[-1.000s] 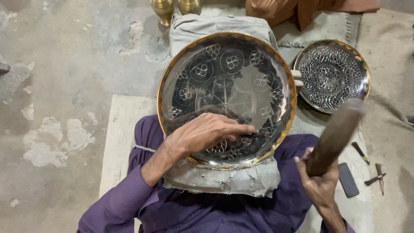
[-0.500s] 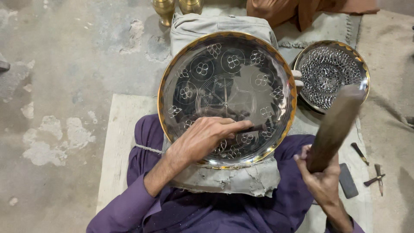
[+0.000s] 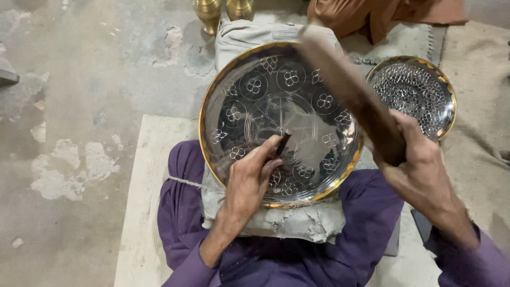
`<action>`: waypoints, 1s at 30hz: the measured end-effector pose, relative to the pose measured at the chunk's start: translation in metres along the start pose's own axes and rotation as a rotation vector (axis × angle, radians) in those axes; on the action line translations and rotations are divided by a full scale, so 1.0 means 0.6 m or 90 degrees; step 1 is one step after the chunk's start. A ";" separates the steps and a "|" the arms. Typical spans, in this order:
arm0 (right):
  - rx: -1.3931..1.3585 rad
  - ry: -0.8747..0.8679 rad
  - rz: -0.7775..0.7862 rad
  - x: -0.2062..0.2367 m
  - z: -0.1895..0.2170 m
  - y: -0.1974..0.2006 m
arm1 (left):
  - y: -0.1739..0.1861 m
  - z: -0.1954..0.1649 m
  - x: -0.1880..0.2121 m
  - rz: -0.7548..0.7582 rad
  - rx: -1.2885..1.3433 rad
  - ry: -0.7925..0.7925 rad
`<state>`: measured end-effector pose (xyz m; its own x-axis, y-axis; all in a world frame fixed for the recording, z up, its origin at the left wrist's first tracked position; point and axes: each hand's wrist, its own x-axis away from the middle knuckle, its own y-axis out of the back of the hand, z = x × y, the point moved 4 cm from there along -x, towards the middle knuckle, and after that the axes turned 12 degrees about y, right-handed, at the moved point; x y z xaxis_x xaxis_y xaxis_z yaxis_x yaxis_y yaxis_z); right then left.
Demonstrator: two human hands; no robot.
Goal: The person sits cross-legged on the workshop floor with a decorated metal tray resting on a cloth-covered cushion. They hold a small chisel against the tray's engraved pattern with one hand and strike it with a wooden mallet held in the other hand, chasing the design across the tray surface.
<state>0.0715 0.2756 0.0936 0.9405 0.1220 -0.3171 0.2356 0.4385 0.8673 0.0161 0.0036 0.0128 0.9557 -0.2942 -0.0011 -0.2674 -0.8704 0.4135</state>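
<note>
Engraving step: left hand (image 3: pixel 249 180) pinches a small chisel (image 3: pixel 283 143) onto the round metal tray (image 3: pixel 234 79) resting on a grey cushion (image 3: pixel 297 223) over the lap. Right hand (image 3: pixel 419 159) wraps a wooden mallet (image 3: pixel 350 90), raised. Next likely needs a square strike on the chisel head.

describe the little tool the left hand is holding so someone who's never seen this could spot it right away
Find the big round silvery engraved tray with a gold rim lying on the grey cloth pad over the person's lap. Near its centre, the left hand pinches a short dark metal punch, tip on the tray. Unlike the long brown wooden mallet in the right hand, it is small, thin and blackish.
</note>
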 end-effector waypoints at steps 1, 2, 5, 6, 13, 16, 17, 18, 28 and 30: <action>0.046 -0.013 0.115 -0.020 0.005 -0.001 | -0.001 0.001 0.005 -0.029 0.016 -0.005; 0.094 -0.028 0.229 -0.038 0.009 0.000 | -0.003 0.002 0.008 -0.056 0.033 -0.012; 0.256 0.133 0.223 -0.079 0.062 0.023 | -0.010 0.007 0.019 -0.113 0.075 0.004; 0.310 0.220 0.165 -0.090 0.087 0.027 | -0.012 0.010 0.022 -0.127 0.089 0.019; 0.401 0.167 0.409 -0.133 0.141 0.004 | -0.015 0.020 0.035 -0.165 0.137 0.090; 0.237 0.244 0.222 -0.148 0.169 0.016 | -0.016 0.021 0.036 -0.168 0.147 0.127; 0.129 0.250 0.181 -0.151 0.174 0.019 | -0.017 0.021 0.034 -0.178 0.138 0.146; 0.023 0.255 0.140 -0.152 0.178 0.024 | -0.017 0.022 0.036 -0.189 0.129 0.166; 0.375 0.274 0.264 -0.145 0.173 0.018 | -0.017 0.021 0.035 -0.179 0.150 0.105; 0.347 0.289 0.228 -0.144 0.177 0.026 | -0.020 0.024 0.037 -0.176 0.158 0.122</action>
<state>0.0197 0.1774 0.1755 0.8180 0.5752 -0.0070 0.1341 -0.1789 0.9747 0.0386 0.0018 -0.0055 0.9949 0.0220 0.0982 0.0031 -0.9819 0.1895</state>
